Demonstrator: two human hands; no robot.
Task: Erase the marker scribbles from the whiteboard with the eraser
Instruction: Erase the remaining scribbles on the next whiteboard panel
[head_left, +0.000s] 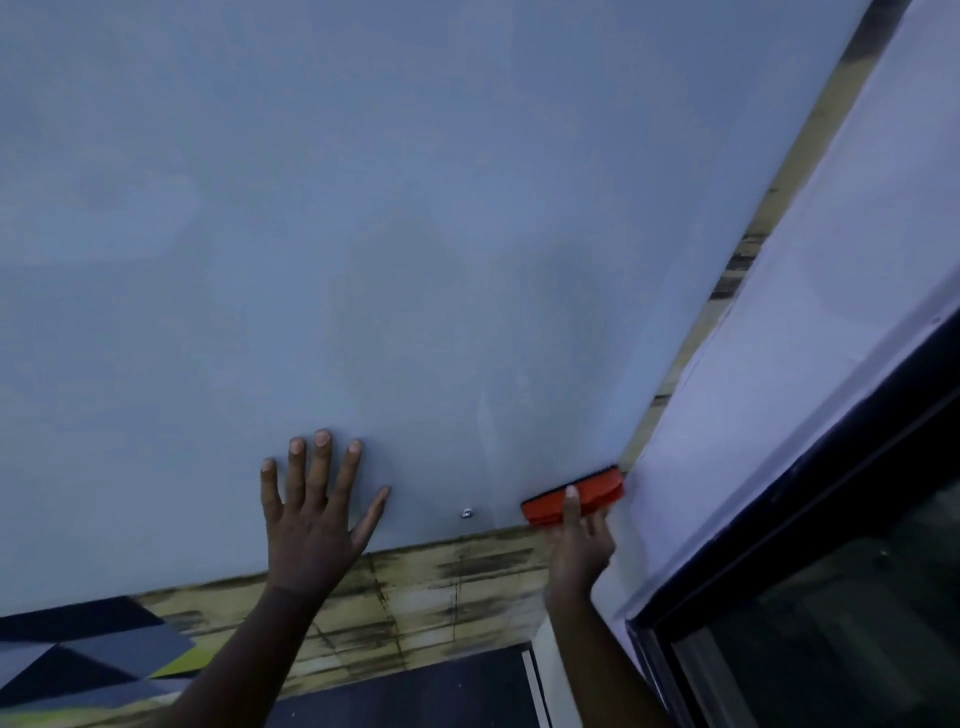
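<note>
A large pale grey-blue whiteboard fills most of the view and shows only faint smears, with no clear scribbles. My left hand lies flat on the board near its lower edge, fingers spread and straight. My right hand grips an orange eraser and holds it against the board's lower right corner, one finger laid across its back.
A small metal screw head sits between the hands. A worn wood-look strip borders the board below and on the right. A white wall and a dark window frame stand at the right. Patterned carpet lies at the lower left.
</note>
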